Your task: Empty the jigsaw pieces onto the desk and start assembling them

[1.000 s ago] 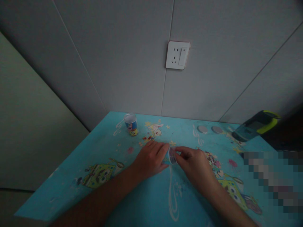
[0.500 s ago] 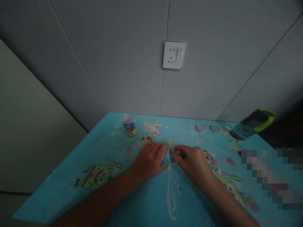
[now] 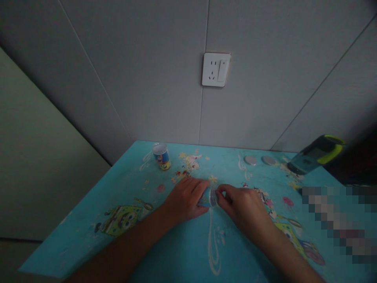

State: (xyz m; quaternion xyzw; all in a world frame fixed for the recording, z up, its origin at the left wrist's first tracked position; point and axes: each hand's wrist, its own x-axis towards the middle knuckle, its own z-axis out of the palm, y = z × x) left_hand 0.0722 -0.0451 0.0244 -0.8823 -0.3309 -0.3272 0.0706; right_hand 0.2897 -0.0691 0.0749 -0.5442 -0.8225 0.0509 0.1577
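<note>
My left hand (image 3: pixel 186 199) is wrapped round a small clear canister (image 3: pixel 211 197) that lies on its side on the blue cartoon-print table (image 3: pixel 176 251). At the canister's open end, the fingers of my right hand (image 3: pixel 242 206) are pinched together; what they hold, if anything, is hidden. Small puzzle pieces (image 3: pixel 265 198) lie scattered on the table just right of my right hand. More loose pieces (image 3: pixel 184 173) lie beyond my left hand.
A second small canister (image 3: pixel 161 155) with a cartoon label stands upright at the back left. Two round grey lids (image 3: pixel 250 160) lie at the back right, next to a dark device with a lime-green edge (image 3: pixel 315 154). A wall socket (image 3: pixel 215 69) sits above the table.
Both hands stay together on the canister; my right fingers have closed in tighter against its open end. The view has shifted slightly.
</note>
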